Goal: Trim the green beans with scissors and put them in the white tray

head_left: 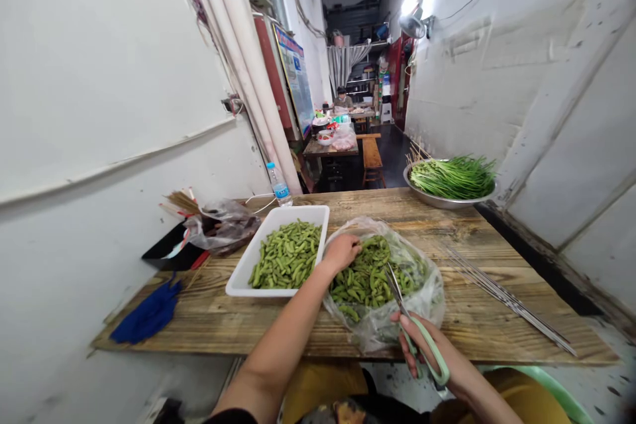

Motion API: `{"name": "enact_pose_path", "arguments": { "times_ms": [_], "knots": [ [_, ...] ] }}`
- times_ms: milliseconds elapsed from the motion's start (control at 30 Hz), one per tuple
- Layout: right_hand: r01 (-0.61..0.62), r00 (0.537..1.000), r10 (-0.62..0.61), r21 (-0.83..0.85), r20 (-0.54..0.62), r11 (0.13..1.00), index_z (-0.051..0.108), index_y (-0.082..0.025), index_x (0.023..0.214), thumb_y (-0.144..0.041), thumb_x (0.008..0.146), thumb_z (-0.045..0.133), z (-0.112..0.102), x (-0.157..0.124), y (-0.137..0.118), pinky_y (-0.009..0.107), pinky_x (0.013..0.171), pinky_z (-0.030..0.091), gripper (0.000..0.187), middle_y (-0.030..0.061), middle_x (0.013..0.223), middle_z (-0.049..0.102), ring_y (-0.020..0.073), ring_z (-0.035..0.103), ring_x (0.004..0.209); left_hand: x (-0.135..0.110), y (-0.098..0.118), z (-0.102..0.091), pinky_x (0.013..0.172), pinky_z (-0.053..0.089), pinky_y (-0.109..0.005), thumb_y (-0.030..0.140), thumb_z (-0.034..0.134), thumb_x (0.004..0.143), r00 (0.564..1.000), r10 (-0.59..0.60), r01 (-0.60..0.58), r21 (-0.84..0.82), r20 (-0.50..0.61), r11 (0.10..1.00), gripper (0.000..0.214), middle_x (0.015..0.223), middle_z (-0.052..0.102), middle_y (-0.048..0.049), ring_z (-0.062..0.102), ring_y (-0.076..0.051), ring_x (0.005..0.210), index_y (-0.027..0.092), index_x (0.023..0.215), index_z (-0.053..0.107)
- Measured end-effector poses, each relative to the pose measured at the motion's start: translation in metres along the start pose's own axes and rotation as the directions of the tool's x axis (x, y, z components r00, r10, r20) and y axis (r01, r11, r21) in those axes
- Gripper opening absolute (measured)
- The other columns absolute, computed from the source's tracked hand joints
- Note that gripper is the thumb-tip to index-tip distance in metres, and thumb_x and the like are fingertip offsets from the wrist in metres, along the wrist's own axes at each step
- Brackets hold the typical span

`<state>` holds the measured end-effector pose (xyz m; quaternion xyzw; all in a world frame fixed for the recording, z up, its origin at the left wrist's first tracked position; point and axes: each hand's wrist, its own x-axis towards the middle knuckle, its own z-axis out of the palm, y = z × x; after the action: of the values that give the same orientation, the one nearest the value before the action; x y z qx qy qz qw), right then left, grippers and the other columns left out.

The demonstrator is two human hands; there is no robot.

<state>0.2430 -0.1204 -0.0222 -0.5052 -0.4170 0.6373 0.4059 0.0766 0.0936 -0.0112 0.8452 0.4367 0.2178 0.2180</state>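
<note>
Left hand: the left hand [342, 253] reaches into the bag, its fingers [352, 248] curled down over the pods; whether they pinch one cannot be told.

Right hand: the right hand [427, 351] has its fingers [405, 331] closed around the pale green handles of the scissors [422, 338], with the steel blades [394, 285] angled up into the bag, just beside the pods.

Pods: the edamame pods [365, 275] heap inside the clear plastic bag [422, 318], whose spread mouth seems to leave them open to both hands.

Tray: the white tray [238, 278] sits just beside the bag, close to the left hand, and holds more pods [287, 255].

Counter: the wooden counter [472, 291] carries both, with metal skewers [507, 298] to the right and a steel bowl [447, 202] of garlic chives [452, 177] beyond.

Around: a blue cloth [148, 311] lies at the left end, and a water bottle [278, 184] stands at the far edge. Walls hem the counter on both sides.
</note>
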Motion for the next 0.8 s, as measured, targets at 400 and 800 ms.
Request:
{"name": "enact_pose_path", "arguments": {
  "times_ms": [400, 800],
  "knots": [
    [-0.021, 0.998, 0.021, -0.004, -0.062, 1.000, 0.045, -0.020, 0.076, -0.059, 0.078, 0.049, -0.002, 0.021, -0.001, 0.018, 0.034, 0.039, 0.040, -0.0078, 0.055, 0.047, 0.0063, 0.043, 0.038, -0.030, 0.025, -0.012, 0.065, 0.043, -0.027, 0.034, 0.055, 0.074, 0.996, 0.050, -0.031, -0.251, 0.069, 0.967, 0.022, 0.075, 0.068, -0.0042, 0.058, -0.017, 0.068, 0.016, 0.076, 0.067],
    [0.011, 0.998, -0.014, -0.049, -0.065, 0.999, 0.048, -0.020, 0.080, -0.061, 0.075, 0.052, 0.000, 0.020, -0.008, 0.018, 0.030, 0.034, 0.041, -0.0094, 0.053, 0.042, 0.0057, 0.038, 0.035, -0.048, 0.043, 0.007, 0.051, 0.041, -0.022, 0.021, 0.065, 0.064, 0.946, -0.110, 0.323, -0.843, 0.306, 0.430, 0.019, 0.063, 0.066, -0.0067, 0.062, -0.015, 0.056, 0.015, 0.064, 0.047]
  ]
}}
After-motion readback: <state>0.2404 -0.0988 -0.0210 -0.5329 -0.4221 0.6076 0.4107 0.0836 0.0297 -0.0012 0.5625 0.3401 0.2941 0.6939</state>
